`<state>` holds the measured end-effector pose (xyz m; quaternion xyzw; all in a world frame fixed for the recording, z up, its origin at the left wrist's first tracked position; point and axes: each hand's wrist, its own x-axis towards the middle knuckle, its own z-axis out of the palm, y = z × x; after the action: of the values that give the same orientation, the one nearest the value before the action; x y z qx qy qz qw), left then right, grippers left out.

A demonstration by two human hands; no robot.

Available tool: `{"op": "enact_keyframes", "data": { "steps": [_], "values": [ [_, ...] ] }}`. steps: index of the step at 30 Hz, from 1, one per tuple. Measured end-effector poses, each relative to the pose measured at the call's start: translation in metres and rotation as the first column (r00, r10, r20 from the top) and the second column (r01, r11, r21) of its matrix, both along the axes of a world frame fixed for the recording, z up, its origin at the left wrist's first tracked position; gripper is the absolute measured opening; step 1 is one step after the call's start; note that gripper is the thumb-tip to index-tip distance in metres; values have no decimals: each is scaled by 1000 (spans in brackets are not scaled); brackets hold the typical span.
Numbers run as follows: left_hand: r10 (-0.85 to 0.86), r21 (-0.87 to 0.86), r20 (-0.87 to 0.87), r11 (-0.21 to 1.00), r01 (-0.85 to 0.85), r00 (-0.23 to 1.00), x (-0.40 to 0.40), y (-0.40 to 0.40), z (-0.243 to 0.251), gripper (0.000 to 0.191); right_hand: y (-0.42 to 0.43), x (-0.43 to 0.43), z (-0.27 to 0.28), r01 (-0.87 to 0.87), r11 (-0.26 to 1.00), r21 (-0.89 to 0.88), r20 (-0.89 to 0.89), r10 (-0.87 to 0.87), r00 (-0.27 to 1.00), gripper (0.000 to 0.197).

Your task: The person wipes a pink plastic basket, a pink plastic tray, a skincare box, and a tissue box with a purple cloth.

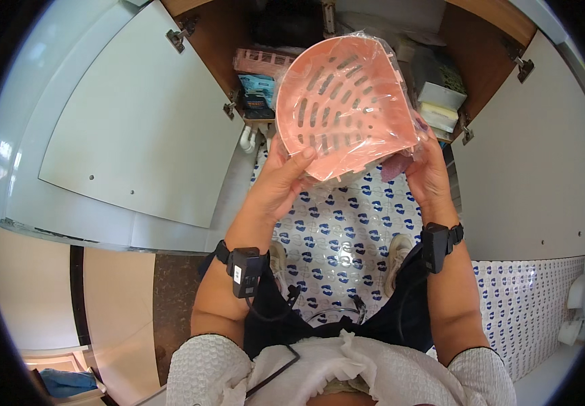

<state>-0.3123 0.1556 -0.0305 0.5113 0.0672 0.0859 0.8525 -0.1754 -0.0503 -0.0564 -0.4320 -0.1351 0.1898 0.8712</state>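
A pink plastic corner basket (pixel 343 106) with slots in its base, wrapped in clear film, is held up in front of the open cabinet. My left hand (pixel 287 177) grips its lower left edge, the thumb lying over the rim. At its lower right corner, my right hand (pixel 427 162) holds the wrapped edge; some of its fingers are hidden. A purplish cloth (pixel 396 166) hangs by the right palm, and whether the fingers hold it too I cannot tell.
White cabinet doors stand open at left (pixel 140 122) and right (pixel 531 152). Inside the cabinet are a pink basket (pixel 262 62), blue packets (pixel 258 90) and stacked boxes (pixel 439 106). White pipes (pixel 248 138) show below. The tiled floor (pixel 343 218) bears blue footprint patterns.
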Motion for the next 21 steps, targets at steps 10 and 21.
{"op": "enact_keyframes", "data": {
  "steps": [10, 21],
  "values": [
    [-8, -45, 9, 999, 8, 1000, 4, 2, -4, 77, 2, -2, 5, 32, 999, -26, -27, -33, 999, 52],
    [92, -62, -30, 994, -94, 995, 8, -1, -13, 80, -9, 15, -5, 380, 923, -54, -1, -381, 925, 38]
  ]
}}
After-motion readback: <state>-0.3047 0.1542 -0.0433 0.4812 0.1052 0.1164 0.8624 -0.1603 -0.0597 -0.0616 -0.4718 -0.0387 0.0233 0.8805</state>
